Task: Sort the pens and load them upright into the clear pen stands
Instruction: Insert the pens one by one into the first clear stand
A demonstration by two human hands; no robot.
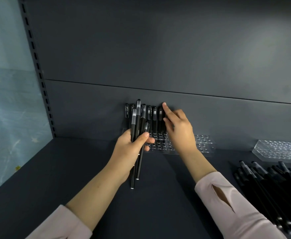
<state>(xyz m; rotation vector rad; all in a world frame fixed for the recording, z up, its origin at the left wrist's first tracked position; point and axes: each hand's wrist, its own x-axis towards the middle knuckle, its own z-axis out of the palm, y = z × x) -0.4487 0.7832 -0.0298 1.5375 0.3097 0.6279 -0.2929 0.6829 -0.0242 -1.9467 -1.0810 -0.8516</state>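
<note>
Black upright pen (126,107) bears white clip lettering (127,113), seemingly illegible

Your left hand (131,147) grips a pen bundle (136,125). Your right hand (179,128) touches upright pens (154,121) at 12 o'clock.

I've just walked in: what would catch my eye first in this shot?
In the centre of view, the left hand grips a bundle of black pens. Just right of it, the right hand reaches the row of upright pens standing in a clear stand at the back. A big pile of loose pens lies at the lower right.
</note>
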